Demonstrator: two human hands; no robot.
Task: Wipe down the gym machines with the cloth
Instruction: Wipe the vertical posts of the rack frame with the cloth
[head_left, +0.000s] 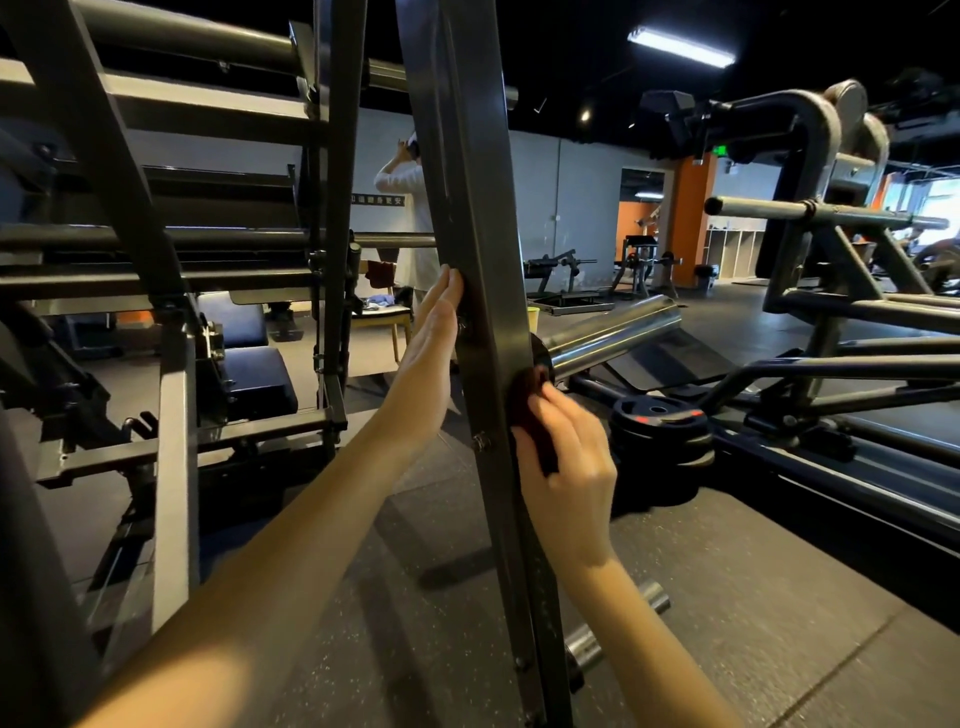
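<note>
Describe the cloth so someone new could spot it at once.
Find the tall slanted grey steel post running down the middle of the view. On its right edge, about halfway down, the right hand grips the cloth against the metal. Unlike the bare steel around it, it is dark maroon and bunched.

Both arms are bare and reach up and forward. The left arm (270, 571) comes in from the bottom left and is long and almost straight. The left hand (428, 358) is flat, with its fingers straight and close together. Its fingertips (451, 283) point up, and the hand lies against the left side of the slanted metal bar (467, 208). The right arm (654, 649) comes up from the bottom. The right hand (569, 462) has curled fingers. It grips a dark red cloth (527, 405) and presses it on the right edge of the same bar, lower than the left hand.
</note>
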